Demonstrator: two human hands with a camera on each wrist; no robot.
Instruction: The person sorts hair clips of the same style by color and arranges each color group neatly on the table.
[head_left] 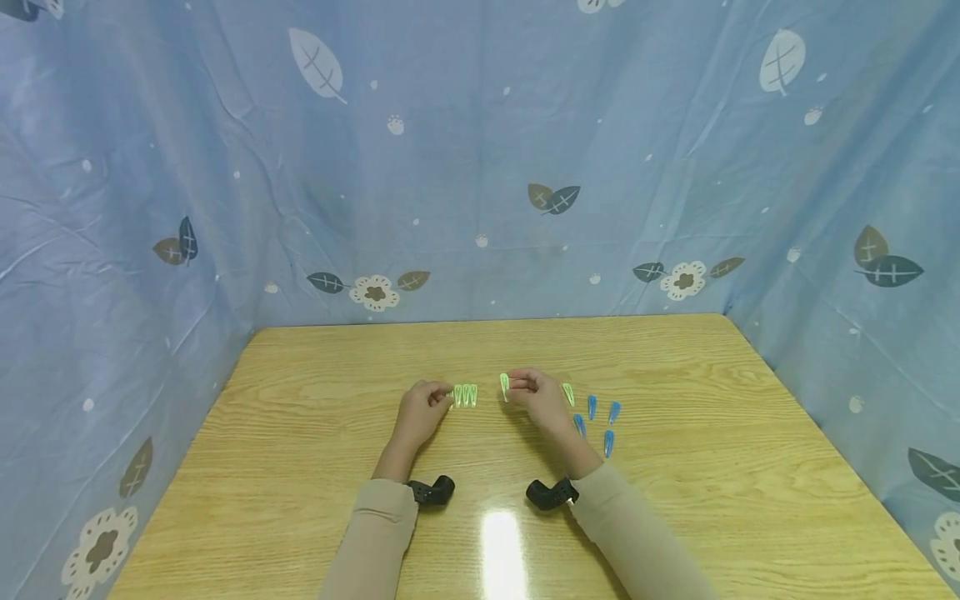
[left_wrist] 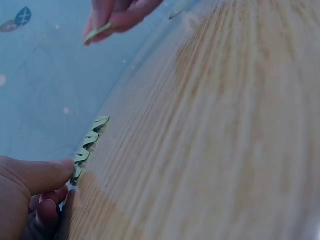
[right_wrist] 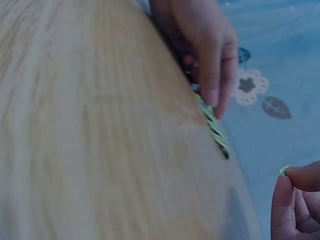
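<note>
Several yellow-green snap hair clips (head_left: 466,395) stand side by side in a short row on the table. At the row's left end my left hand (head_left: 422,411) pinches the leftmost clip (left_wrist: 76,175) between thumb and fingers. To the right of the row, my right hand (head_left: 542,404) holds another yellow-green hair clip (head_left: 504,383) between thumb and fingertips. In the left wrist view this clip (left_wrist: 97,33) is raised off the table. Only a small end of it shows in the right wrist view.
Right of my right hand lie one more yellow-green clip (head_left: 568,394) and several blue hair clips (head_left: 608,442), spread apart. The wooden table (head_left: 300,467) meets a blue patterned curtain (head_left: 480,167) at its back and sides. Each wrist wears a black camera mount (head_left: 435,491).
</note>
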